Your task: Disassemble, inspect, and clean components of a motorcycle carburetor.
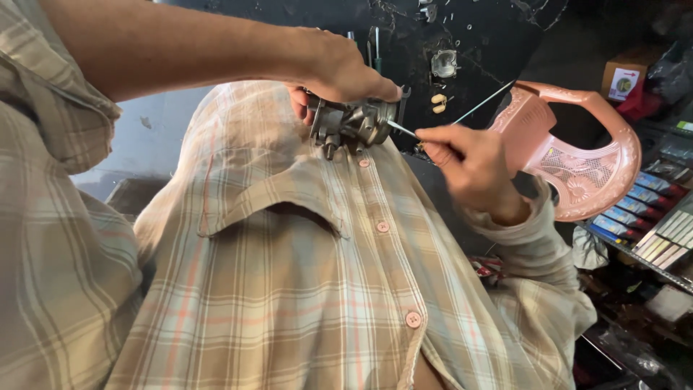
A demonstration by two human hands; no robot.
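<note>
The person's left hand (339, 72) is closing its grip around a small grey metal engine part (354, 121), fingers wrapped over the top and thumb under the far side, so the part is hanging in the air just above the chest of the plaid shirt (289, 253). The right hand (469, 162) is pinching a thin metal rod (462, 115) between thumb and fingertips; the rod's near end is touching the side of the part that is facing the right grip, and its far end is slanting up and away toward the pink plastic chair (577, 152).

No surface is carrying the part; it is resting only in the left grip. Beyond both hands a dark, grimy wall (476, 36) is filling the background, with a small square metal fitting (444, 63) and two pale pieces showing on it just past the left grip. The chair is lying tipped just beyond the right grip, its patterned back turned toward the camera. Further out from the right grip, a shelf (650, 253) is holding a row of slim boxes in blue, red and pale tones, and a brown cardboard box (622, 78) is sitting high up beyond the chair. Below the right forearm the room is falling into shadow, with crumpled wrappers and clutter that cannot be made out clearly.
</note>
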